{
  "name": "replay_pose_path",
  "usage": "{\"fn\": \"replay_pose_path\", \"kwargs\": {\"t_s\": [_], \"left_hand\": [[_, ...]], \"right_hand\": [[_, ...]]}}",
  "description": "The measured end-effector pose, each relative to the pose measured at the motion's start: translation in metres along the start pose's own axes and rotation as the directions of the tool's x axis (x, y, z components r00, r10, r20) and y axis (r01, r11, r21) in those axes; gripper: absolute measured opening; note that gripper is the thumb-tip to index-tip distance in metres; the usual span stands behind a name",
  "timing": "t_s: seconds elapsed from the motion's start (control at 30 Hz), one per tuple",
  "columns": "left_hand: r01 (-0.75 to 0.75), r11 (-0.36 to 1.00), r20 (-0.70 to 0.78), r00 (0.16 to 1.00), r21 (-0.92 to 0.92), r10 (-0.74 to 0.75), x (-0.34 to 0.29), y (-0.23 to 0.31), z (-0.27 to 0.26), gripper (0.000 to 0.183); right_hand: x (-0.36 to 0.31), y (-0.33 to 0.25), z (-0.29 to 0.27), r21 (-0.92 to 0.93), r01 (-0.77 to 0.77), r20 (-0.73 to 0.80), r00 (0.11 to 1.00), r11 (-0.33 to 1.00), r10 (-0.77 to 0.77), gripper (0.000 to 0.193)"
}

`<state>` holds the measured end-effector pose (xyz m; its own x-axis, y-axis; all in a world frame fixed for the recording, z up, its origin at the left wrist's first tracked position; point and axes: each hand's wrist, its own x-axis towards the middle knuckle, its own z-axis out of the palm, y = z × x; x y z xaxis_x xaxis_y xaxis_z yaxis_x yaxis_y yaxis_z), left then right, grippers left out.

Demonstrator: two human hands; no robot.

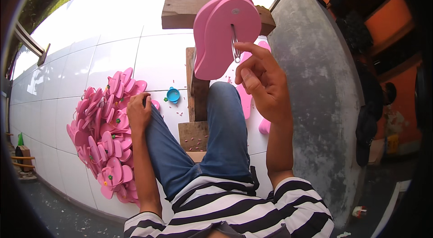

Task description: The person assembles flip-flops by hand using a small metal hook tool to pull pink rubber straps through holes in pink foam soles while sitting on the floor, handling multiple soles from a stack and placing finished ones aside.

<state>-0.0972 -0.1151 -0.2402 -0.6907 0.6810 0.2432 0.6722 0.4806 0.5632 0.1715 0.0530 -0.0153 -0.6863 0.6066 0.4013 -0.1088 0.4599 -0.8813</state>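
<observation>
Left hand [139, 111] rests loosely by the knee [155, 123], beside the pink sandal pile [97, 136] — can't tell if it's gripping anything. Right hand [265, 82] is well apart, thumb and index spread, fingertip right by the metal pin [236, 52] — contact unclear. Pin's in the pink soles [221, 35], which overlap a wooden beam [179, 15].

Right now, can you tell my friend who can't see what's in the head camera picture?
The person's right hand is up at a metal pin poking from pink soles by a wooden beam. The left hand is at the left knee, beside a heap of pink flip-flops; a blue cup sits nearby.
</observation>
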Motion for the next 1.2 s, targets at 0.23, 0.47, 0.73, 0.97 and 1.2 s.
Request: {"fn": "replay_pose_path", "kwargs": {"t_s": [0.23, 0.47, 0.73, 0.97, 1.2], "left_hand": [[-0.033, 0.999, 0.014, 0.999, 0.022, 0.033, 0.000, -0.005, 0.002, 0.018], [-0.038, 0.999, 0.026, 0.999, 0.030, 0.037, 0.003, 0.001, 0.004, 0.019], [-0.047, 0.998, 0.021, 0.999, 0.033, 0.046, 0.001, -0.001, 0.010, 0.019], [-0.045, 0.999, 0.004, 0.999, -0.002, 0.045, 0.006, -0.002, 0.010, 0.019], [-0.011, 1.000, 0.035, 0.999, 0.025, 0.010, 0.004, -0.002, 0.011, 0.020]], "right_hand": [[0.008, 0.006, -0.004, -0.333, 0.132, -0.013, 0.989, 0.933, -0.145, 0.042], [0.021, 0.012, 0.000, -0.390, 0.125, -0.058, 0.985, 0.912, -0.160, 0.041], [0.012, 0.018, 0.005, -0.206, 0.082, -0.155, 0.981, 0.975, -0.116, 0.042], [0.004, 0.016, 0.013, -0.130, 0.023, -0.145, 0.989, 0.991, -0.042, 0.038], [-0.002, 0.021, 0.022, -0.108, 0.138, -0.136, 0.979, 0.985, -0.152, 0.039]]}}
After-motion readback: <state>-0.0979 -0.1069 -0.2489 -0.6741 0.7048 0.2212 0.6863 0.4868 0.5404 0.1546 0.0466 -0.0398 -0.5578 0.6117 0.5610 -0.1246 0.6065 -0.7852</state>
